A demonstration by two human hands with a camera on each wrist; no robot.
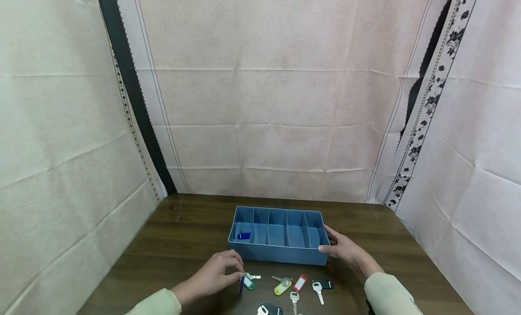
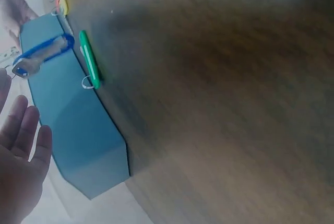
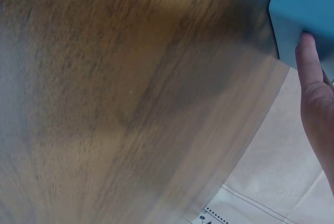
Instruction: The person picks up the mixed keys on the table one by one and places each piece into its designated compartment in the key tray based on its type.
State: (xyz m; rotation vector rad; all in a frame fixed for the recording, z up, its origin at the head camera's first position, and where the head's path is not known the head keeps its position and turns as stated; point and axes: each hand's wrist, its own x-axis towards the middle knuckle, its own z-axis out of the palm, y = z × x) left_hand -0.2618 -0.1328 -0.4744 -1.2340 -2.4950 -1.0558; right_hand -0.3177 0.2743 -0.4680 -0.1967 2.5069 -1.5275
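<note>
On the brown table, my right hand held the right end of a blue box, with the thumb on its front wall and the fingers round its side. The box had five slots, and a small blue thing lay in the left one. My left hand pinched a blue tag by its top, a narrow grip with the thumb and a finger. The tag hung steeply in front of the box's left end, just beside a green tag with a key. To the right lay a yellow tag, then a red tag with a loose-looking key just below it, then a black tag with a silver key. Nearest to me was a dark fob, partly cut off. Pale cloth hung behind the table and on both sides.
</note>
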